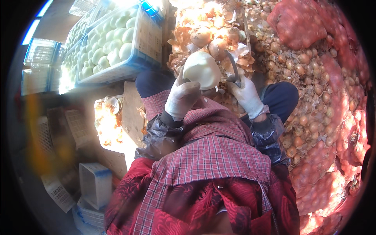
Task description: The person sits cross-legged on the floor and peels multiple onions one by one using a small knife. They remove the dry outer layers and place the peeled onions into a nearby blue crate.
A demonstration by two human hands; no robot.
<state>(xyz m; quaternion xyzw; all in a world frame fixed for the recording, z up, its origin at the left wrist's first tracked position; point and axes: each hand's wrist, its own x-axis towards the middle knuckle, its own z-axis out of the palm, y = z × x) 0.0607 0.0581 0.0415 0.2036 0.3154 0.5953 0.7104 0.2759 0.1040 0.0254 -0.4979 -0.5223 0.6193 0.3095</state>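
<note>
My gloved left hand grips a peeled white onion from its left and lower side. In my gloved right hand is a knife with a curved blade, its tip pointing up and away from me. The blade stands just right of the onion, apart from it. Beyond both hands lies a trough of onion skins, where brown unpeeled onions rest among the dry peel. Part of the trough near my lap is hidden by my hands and the plaid apron.
At the upper left, a plastic crate holds many peeled onions. Loose unpeeled onions cover the ground at right, beside red mesh sacks. Another container of peel sits at my left. White crates stand at the lower left.
</note>
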